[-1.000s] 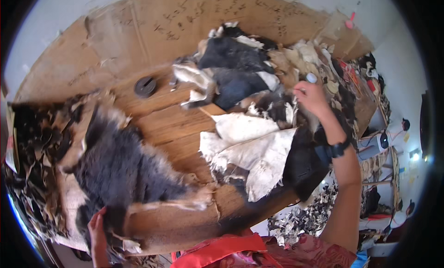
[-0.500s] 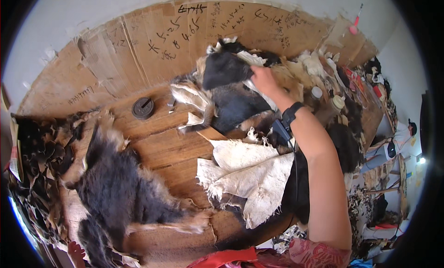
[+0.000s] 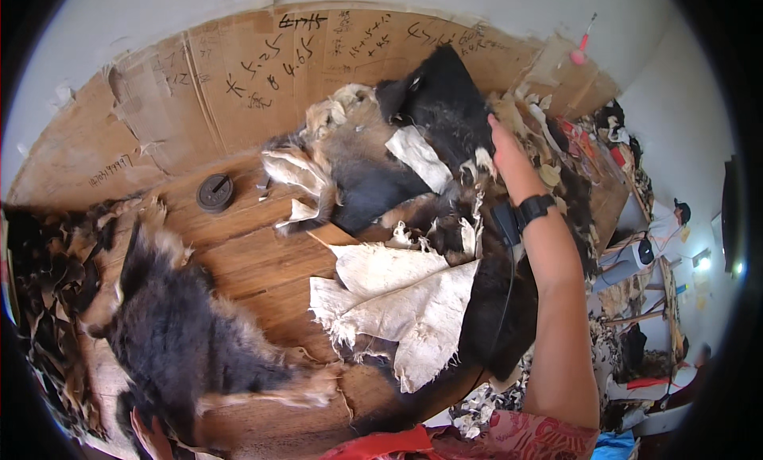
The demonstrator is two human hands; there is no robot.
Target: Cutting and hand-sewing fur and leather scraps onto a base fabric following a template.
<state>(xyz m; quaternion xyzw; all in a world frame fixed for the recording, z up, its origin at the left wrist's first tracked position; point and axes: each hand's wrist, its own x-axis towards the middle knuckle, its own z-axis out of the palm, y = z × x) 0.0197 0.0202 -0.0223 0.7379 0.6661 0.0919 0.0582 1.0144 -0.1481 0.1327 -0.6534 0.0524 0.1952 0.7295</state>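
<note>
My right hand (image 3: 502, 146) pinches the right edge of a black fur piece (image 3: 449, 94), raised and spread over the heap at the back of the table. Under and beside it lie more furs: a grey-brown one (image 3: 346, 134), a dark one (image 3: 369, 191) and a small white hide scrap (image 3: 420, 158). Nearer me is a large white hide (image 3: 397, 297), skin side up. At the lower left, my left hand (image 3: 149, 440) is partly in view with fingers stretched out, by the edge of a large black-and-tan fur pelt (image 3: 191, 325); whether it touches the pelt is unclear.
A round dark metal weight (image 3: 215, 194) sits on the wooden table (image 3: 254, 257). Dark scraps (image 3: 52, 293) pile along the left edge. Cardboard (image 3: 159, 110) lines the back wall. More fur pieces heap at the right; another person (image 3: 664, 230) is beyond.
My right hand has lifted the black fur piece and swung it up and to the right, baring the furs beneath. My left hand has come closer to the large pelt. The view has shifted slightly.
</note>
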